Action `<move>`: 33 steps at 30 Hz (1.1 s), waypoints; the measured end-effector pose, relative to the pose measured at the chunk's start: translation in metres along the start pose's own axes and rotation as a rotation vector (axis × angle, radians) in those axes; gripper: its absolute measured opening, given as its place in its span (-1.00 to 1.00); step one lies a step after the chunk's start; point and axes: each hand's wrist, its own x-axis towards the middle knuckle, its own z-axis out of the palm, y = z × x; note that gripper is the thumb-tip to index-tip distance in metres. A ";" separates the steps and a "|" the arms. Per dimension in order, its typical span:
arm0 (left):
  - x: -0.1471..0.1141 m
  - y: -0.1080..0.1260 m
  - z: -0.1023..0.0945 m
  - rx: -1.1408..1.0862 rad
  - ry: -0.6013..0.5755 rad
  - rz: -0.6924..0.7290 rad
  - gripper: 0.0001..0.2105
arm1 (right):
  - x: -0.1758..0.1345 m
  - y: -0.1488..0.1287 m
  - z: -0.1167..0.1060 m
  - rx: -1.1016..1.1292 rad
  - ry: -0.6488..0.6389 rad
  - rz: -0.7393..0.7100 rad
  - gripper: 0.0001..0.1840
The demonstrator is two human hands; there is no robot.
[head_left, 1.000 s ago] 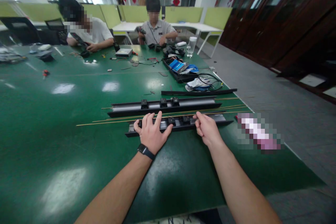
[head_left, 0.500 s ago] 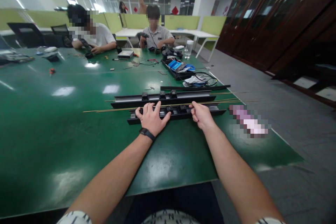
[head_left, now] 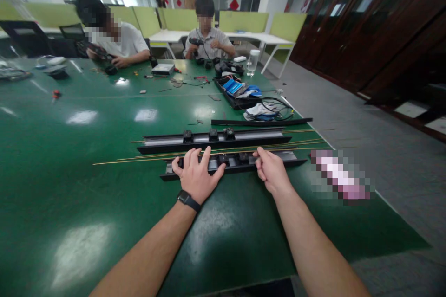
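Observation:
Two black channel rails lie side by side on the green table. Over the near rail (head_left: 282,157) my left hand (head_left: 197,169) rests with its fingers spread, touching the rail and covering its left part. Long thin brass-coloured rods run along the rails; the longest thin rod (head_left: 132,161) passes under the left fingers. My right hand (head_left: 273,169) is closed in a pinch on this rod, above the near rail's right half. Small black blocks (head_left: 243,158) sit inside the near rail. Behind it, the far rail (head_left: 167,144) holds three black blocks.
A black strip (head_left: 261,122) lies behind the rails. Beyond it are cables and a white cloth-like bundle (head_left: 263,111), a black tray (head_left: 240,100) with blue items, and a clear cup (head_left: 252,62). A pixelated pink item (head_left: 337,174) lies right. Two people (head_left: 205,39) work across the table.
My view has tilted down slightly. The longest rod's left end has moved a little further left past the rails. Both hands keep their grip and pose. The person opposite has raised a hand.

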 end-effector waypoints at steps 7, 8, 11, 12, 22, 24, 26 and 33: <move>0.001 0.001 -0.001 -0.019 -0.007 -0.007 -0.48 | -0.001 0.000 -0.001 -0.014 0.000 0.007 -0.58; 0.001 0.001 -0.002 -0.019 -0.010 -0.007 -0.49 | -0.001 0.000 -0.002 -0.016 -0.001 0.004 -0.58; 0.000 0.001 -0.002 -0.018 -0.021 -0.007 -0.51 | -0.001 0.000 -0.002 -0.022 0.002 0.004 -0.60; 0.000 0.000 -0.002 -0.019 -0.026 -0.007 -0.51 | -0.001 0.000 -0.002 -0.023 0.005 0.005 -0.60; 0.000 0.001 -0.004 -0.026 -0.025 0.001 -0.52 | -0.001 -0.001 -0.001 -0.026 0.012 -0.009 -0.63; 0.000 0.001 -0.004 -0.027 -0.026 0.003 -0.51 | -0.001 -0.001 -0.001 -0.026 0.013 -0.010 -0.63; 0.000 0.001 -0.004 -0.024 -0.027 0.002 -0.51 | -0.001 -0.001 -0.001 -0.023 0.009 -0.011 -0.62; 0.000 0.000 -0.003 -0.022 -0.032 -0.003 -0.51 | 0.001 0.000 -0.002 -0.022 0.008 0.003 -0.59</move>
